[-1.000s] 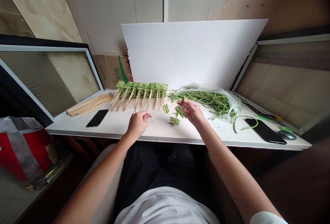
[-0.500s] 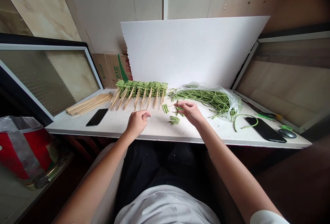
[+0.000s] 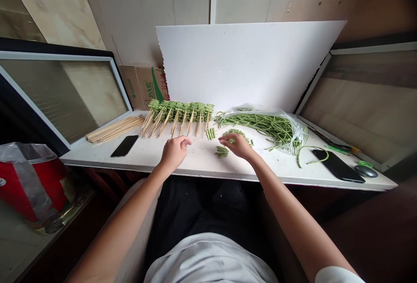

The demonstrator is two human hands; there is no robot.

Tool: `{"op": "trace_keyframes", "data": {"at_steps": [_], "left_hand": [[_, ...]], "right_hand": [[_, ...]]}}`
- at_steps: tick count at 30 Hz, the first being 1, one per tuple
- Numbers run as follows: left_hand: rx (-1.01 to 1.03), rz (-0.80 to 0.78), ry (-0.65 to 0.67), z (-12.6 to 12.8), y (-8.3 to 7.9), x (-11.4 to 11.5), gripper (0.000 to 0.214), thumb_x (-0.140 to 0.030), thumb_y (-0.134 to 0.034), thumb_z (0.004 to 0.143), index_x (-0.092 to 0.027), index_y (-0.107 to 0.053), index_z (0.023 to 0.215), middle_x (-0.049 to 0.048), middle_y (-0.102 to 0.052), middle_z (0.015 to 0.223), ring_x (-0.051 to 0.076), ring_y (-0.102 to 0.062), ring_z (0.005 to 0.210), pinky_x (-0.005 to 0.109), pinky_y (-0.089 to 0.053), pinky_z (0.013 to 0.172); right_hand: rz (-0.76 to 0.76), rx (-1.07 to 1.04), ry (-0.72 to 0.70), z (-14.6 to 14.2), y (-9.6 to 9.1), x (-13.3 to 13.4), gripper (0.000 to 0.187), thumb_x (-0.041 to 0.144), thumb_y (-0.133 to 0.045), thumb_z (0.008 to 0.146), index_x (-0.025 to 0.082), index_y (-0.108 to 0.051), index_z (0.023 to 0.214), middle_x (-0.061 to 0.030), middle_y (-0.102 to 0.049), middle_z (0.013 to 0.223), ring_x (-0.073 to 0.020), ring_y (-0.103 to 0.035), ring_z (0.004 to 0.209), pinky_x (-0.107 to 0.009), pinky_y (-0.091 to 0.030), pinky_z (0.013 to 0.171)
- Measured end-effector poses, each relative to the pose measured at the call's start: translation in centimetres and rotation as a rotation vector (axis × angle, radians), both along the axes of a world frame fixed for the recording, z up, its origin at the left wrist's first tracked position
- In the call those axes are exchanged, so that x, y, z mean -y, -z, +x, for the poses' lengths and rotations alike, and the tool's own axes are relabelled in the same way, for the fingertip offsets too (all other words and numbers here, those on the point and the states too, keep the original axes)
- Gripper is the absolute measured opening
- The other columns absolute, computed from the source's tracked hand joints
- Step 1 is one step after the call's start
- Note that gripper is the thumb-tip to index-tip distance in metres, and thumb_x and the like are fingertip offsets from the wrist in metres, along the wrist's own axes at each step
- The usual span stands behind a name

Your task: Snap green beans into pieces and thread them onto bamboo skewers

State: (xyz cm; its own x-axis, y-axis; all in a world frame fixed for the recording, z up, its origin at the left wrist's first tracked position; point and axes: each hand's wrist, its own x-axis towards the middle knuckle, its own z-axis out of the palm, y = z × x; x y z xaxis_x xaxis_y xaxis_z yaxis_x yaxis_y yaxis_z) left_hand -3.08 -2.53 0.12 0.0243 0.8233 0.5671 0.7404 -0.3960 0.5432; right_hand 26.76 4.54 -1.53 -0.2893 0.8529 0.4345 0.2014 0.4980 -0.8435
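Note:
My left hand point(image 3: 175, 150) is closed, its fingers curled and the thumb against them, just above the table point(image 3: 195, 161); what it holds, if anything, is hidden. Thumb and fingertips brought together, my right hand point(image 3: 240, 145) hovers by a heap of cut green bean pieces point(image 3: 239, 132); nothing can be made out between them. Below its fingertips lies a small bundle of bean pieces point(image 3: 222, 151). Several more bean pieces point(image 3: 210, 133) lie side by side between the hands. Behind my left hand, bean skewers point(image 3: 182, 111) are stacked in a row, their bamboo sticks pointing towards me.
Loose bamboo sticks point(image 3: 114, 129) and a phone point(image 3: 124, 146) lie on the left. Long green beans point(image 3: 260, 122) spill from a clear bag point(image 3: 298, 131) on the right, near another dark phone point(image 3: 339, 165) and a mouse point(image 3: 365, 171). A white board point(image 3: 250, 65) stands behind.
My right hand has moved slightly down and towards me, uncovering more of the cut bean heap behind it. My left hand keeps its closed pose. The whole view has shifted a little.

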Motion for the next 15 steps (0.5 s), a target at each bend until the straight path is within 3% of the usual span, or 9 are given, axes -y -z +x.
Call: {"op": "trace_keyframes", "data": {"at_steps": [3, 7, 10, 15], "left_hand": [[-0.007, -0.017, -0.006, -0.1, 0.1, -0.1, 0.024, -0.014, -0.058, 0.094, -0.021, -0.08, 0.087, 0.0048, -0.08, 0.083, 0.022, -0.069, 0.072, 0.031, -0.049, 0.071], [-0.007, -0.017, -0.004, -0.1, 0.2, -0.2, 0.025, -0.015, -0.057, 0.095, -0.021, -0.08, 0.088, 0.0047, -0.079, 0.081, 0.021, -0.069, 0.072, 0.031, -0.049, 0.07], [-0.002, -0.022, 0.0, -0.1, 0.3, -0.3, 0.025, -0.016, -0.057, 0.095, -0.021, -0.08, 0.088, 0.0044, -0.078, 0.079, 0.021, -0.068, 0.07, 0.03, -0.049, 0.07], [-0.006, -0.022, 0.001, -0.1, 0.5, -0.4, 0.024, -0.014, -0.058, 0.094, -0.021, -0.08, 0.088, 0.0043, -0.078, 0.078, 0.021, -0.068, 0.07, 0.03, -0.048, 0.07]], "right_hand": [[0.127, 0.169, 0.037, 1.2, 0.9, -0.9, 0.013, 0.035, -0.095, 0.071, 0.029, -0.083, 0.072, -0.0053, -0.077, 0.076, -0.0264, -0.067, 0.078, -0.05, -0.055, 0.095], [0.138, 0.328, -0.06, 1.9, 1.2, -1.3, 0.008, 0.033, -0.091, 0.074, 0.031, -0.083, 0.072, -0.0051, -0.078, 0.078, -0.0264, -0.065, 0.078, -0.05, -0.054, 0.095], [0.095, 0.302, -0.098, 1.9, 1.6, -1.3, 0.011, 0.036, -0.093, 0.07, 0.032, -0.083, 0.069, -0.0048, -0.076, 0.075, -0.0271, -0.064, 0.08, -0.046, -0.055, 0.091], [0.098, 0.255, -0.037, 1.5, 1.9, -1.2, 0.02, 0.039, -0.097, 0.064, 0.031, -0.079, 0.063, -0.0057, -0.075, 0.073, -0.0288, -0.063, 0.087, -0.043, -0.057, 0.086]]}}
